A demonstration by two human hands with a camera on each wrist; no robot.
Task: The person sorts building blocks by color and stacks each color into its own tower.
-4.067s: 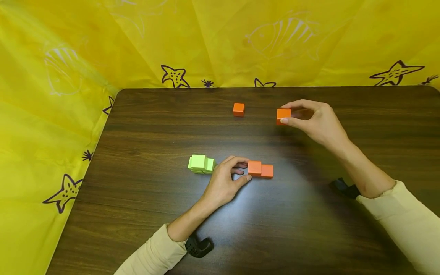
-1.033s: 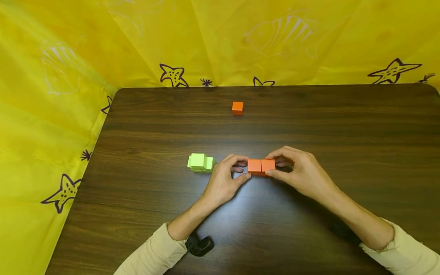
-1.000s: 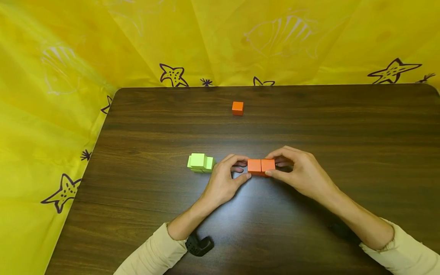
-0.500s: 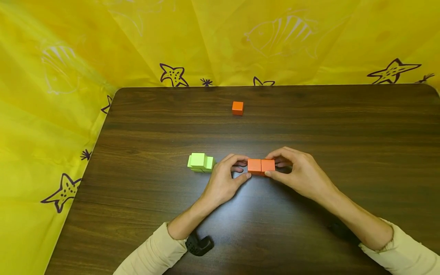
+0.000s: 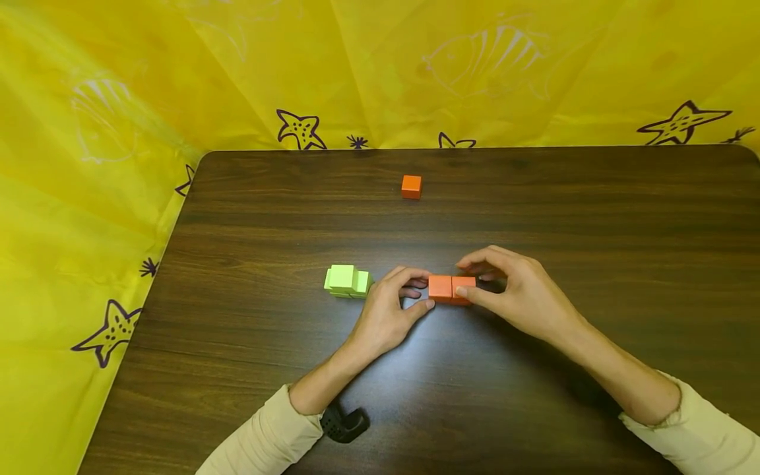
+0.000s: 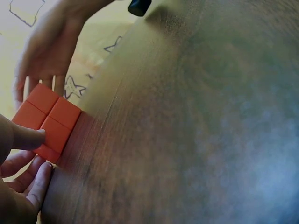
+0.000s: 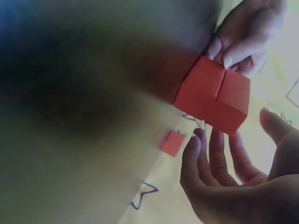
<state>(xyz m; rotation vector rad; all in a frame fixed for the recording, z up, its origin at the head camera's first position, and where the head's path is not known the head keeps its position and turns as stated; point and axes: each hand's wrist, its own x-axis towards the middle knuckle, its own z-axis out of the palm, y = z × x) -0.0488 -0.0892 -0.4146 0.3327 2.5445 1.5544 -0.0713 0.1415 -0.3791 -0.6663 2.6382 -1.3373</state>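
Note:
Orange cubes stand as a compact stack at the middle of the table, two side by side on top. My left hand holds the stack's left side between thumb and fingers; in the left wrist view its thumb lies on the face of the stack. My right hand hovers at the stack's right end, thumb and fingers spread. In the right wrist view a gap shows between the right hand and the orange stack. The cubes' undersides are hidden.
A light green block stack stands just left of my left hand. One loose orange cube lies toward the far edge of the dark wooden table. A yellow cloth with sea drawings hangs behind and to the left.
Earlier my right hand carried an orange cube from the far right and set it on the stack's right side. Now its fingers have parted from that cube. The left hand stayed put.

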